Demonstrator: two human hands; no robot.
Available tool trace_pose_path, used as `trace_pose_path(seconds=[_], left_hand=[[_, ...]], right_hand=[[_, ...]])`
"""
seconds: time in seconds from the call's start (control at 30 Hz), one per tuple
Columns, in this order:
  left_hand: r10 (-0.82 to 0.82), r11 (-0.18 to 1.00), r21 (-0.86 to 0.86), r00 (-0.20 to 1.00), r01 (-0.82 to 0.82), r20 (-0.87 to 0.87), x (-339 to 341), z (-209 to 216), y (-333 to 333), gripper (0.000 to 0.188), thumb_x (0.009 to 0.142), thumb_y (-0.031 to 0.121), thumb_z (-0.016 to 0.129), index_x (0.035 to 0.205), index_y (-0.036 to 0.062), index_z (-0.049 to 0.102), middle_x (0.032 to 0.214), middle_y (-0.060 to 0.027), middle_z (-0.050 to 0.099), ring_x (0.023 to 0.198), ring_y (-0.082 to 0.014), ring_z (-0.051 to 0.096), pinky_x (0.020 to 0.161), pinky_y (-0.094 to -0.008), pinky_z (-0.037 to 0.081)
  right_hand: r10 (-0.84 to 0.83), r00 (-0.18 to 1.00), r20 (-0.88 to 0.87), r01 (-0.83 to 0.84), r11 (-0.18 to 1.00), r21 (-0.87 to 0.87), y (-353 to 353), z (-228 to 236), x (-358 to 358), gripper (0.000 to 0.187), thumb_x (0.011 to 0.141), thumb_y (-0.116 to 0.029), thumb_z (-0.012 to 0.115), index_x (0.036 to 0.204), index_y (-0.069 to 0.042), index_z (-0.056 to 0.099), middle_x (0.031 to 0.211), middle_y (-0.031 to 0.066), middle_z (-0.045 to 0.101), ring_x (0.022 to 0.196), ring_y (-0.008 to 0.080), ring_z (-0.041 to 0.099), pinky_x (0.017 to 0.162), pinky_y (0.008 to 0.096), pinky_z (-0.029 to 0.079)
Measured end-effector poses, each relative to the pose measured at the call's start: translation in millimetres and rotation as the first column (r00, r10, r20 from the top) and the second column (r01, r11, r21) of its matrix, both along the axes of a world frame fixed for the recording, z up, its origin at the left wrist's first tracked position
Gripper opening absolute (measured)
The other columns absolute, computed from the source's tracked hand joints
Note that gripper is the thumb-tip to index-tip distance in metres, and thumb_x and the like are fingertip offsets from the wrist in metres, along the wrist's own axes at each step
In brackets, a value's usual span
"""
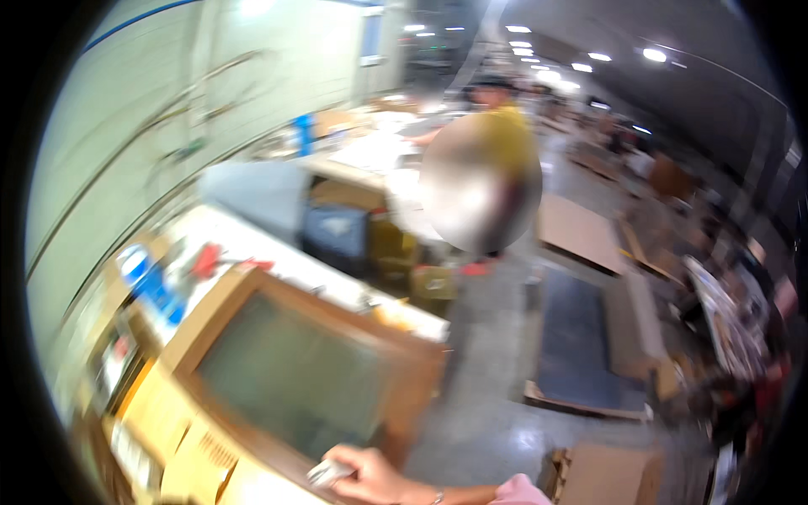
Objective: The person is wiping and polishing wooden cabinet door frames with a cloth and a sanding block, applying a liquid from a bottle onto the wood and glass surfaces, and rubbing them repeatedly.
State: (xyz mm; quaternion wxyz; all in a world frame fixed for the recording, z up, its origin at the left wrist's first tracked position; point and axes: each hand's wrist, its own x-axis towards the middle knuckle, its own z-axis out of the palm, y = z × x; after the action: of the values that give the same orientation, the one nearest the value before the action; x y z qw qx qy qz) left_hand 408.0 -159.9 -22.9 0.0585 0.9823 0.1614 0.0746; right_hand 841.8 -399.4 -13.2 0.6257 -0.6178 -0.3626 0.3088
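My right hand (366,478) comes in from the lower right, with a pink sleeve at its forearm. Its fingers are closed around a small whitish-grey wad (330,473), too blurred to tell whether it is cloth or paper. The hand is over the near edge of a brown wooden frame (417,370) around a greenish-grey pane (290,370). This framed panel lies on the white-topped workbench (324,271). My left hand is out of view.
Left of the panel are a blue-and-white roll (151,282) and cardboard boxes (181,446). A person in a yellow top (512,139) stands farther along the benches. Right of the aisle lie a dark panel (575,337) and flat boards (579,231).
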Motion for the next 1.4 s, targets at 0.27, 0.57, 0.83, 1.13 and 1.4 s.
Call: trace_pose_path(seconds=[0.27,0.57,0.83,1.13,1.4], left_hand=[[-0.136,0.991,0.011,0.988,0.137,-0.078,13,31,24,0.048,0.083,0.049,0.048,0.110,0.0123,0.064,0.102,-0.0079,0.060,0.096,-0.0302,0.054,0.103,-0.0521,0.035],[-0.061,0.996,-0.070,0.998,0.063,0.035,-20,14,-9,0.040,0.077,0.036,0.060,0.108,0.0105,0.062,0.105,-0.0098,0.061,0.105,-0.0298,0.057,0.106,-0.0529,0.033],[-0.063,0.998,-0.011,0.986,0.066,0.154,-7,21,-7,0.026,0.073,0.026,0.065,0.092,0.0088,0.062,0.092,-0.0102,0.060,0.094,-0.0300,0.059,0.104,-0.0506,0.035],[0.114,0.993,-0.069,0.904,-0.094,0.412,-17,58,-55,0.061,0.081,0.038,0.067,0.133,0.0101,0.053,0.137,-0.0132,0.051,0.132,-0.0278,0.045,0.112,-0.0614,0.021],[0.162,0.987,-0.096,0.775,-0.131,0.611,-154,68,-96,0.062,0.079,0.025,0.071,0.135,0.0101,0.050,0.135,-0.0090,0.053,0.126,-0.0262,0.051,0.109,-0.0550,0.030]], right_hand=[[-0.086,0.949,-0.302,0.108,0.992,0.057,-7,16,-9,0.025,0.077,0.003,0.064,0.100,0.002,0.055,0.087,0.0073,0.063,0.073,0.0112,0.062,0.060,0.0238,0.053],[-0.008,0.996,-0.092,0.013,0.999,0.048,-4,6,-17,0.030,0.077,-0.002,0.055,0.107,-0.001,0.050,0.089,0.0114,0.062,0.069,0.0149,0.060,0.055,0.0263,0.053],[0.172,0.931,-0.323,-0.137,0.982,0.129,21,49,-82,0.035,0.082,-0.002,0.063,0.115,-0.002,0.053,0.106,0.0139,0.065,0.082,0.0199,0.064,0.063,0.0282,0.054],[0.362,0.932,-0.032,-0.363,0.932,-0.019,55,80,-212,0.028,0.086,-0.002,0.062,0.112,0.004,0.057,0.103,0.0149,0.066,0.087,0.0211,0.064,0.075,0.0306,0.053],[0.511,0.849,-0.130,-0.498,0.858,0.123,99,61,-420,0.027,0.085,-0.010,0.070,0.107,0.003,0.059,0.100,0.0074,0.065,0.080,0.0127,0.063,0.068,0.0262,0.052]])
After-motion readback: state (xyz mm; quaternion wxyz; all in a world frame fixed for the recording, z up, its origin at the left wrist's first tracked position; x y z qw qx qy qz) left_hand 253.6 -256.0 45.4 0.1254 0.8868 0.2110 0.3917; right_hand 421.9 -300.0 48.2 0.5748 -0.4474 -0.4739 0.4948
